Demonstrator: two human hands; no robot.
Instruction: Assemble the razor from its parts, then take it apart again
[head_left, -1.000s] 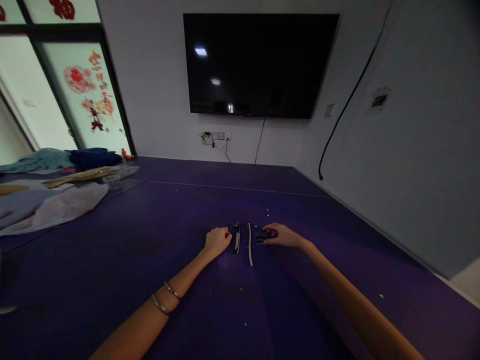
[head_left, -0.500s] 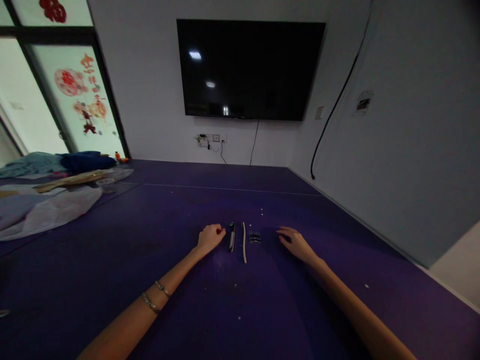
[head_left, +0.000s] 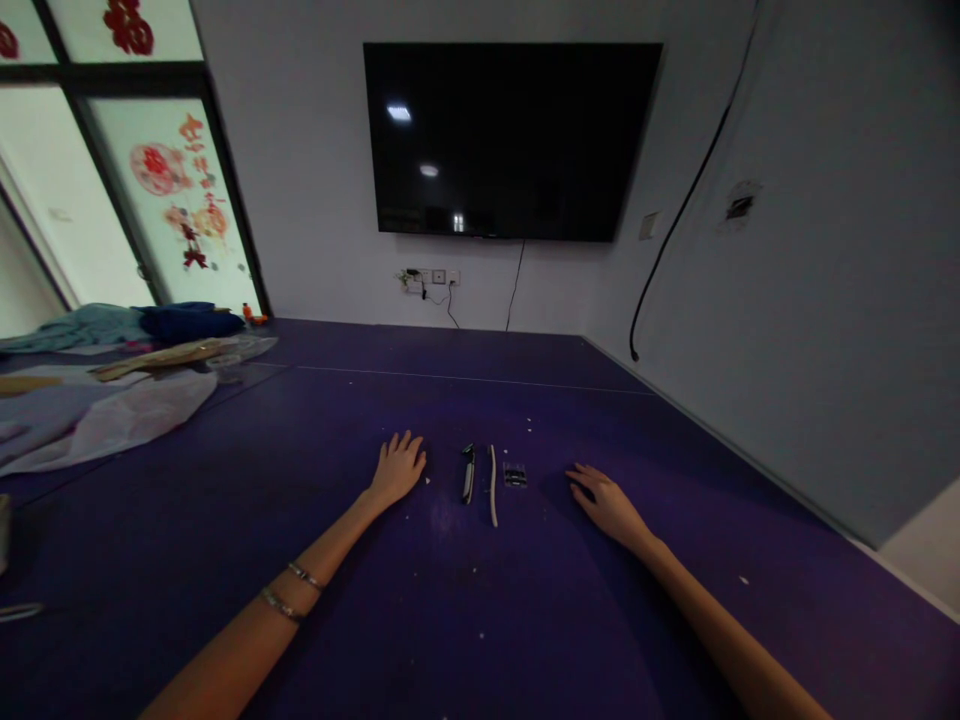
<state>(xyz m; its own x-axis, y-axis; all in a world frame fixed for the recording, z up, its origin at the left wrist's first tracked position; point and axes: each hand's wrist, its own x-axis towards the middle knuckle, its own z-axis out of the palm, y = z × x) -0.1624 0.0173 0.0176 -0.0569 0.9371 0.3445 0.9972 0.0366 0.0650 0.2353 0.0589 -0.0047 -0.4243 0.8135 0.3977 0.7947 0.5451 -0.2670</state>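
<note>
Razor-like tool (head_left: 469, 476) lies on the purple surface (head_left: 360, 600) between the hands, its long axis running away from the person and its dark head at the far end. It is to the right of the left hand (head_left: 397, 472), the nearer hand; a gap separates them. A pale rod (head_left: 493, 490) lies just beside the tool on the right, roughly parallel. Left-hand fingers are spread, palm down, and grasp nothing. Right hand (head_left: 609, 512) is farther from the tool; its fingers are released, slightly bent, with nothing visible in them. Containers: a small clear packet (head_left: 515, 475), between the rod and the right hand, shows dark pieces, too small to identify. At left, whether the translucent plastic sheet (head_left: 176, 405) encloses the lilac cloth (head_left: 67, 408) cannot be determined.
</note>
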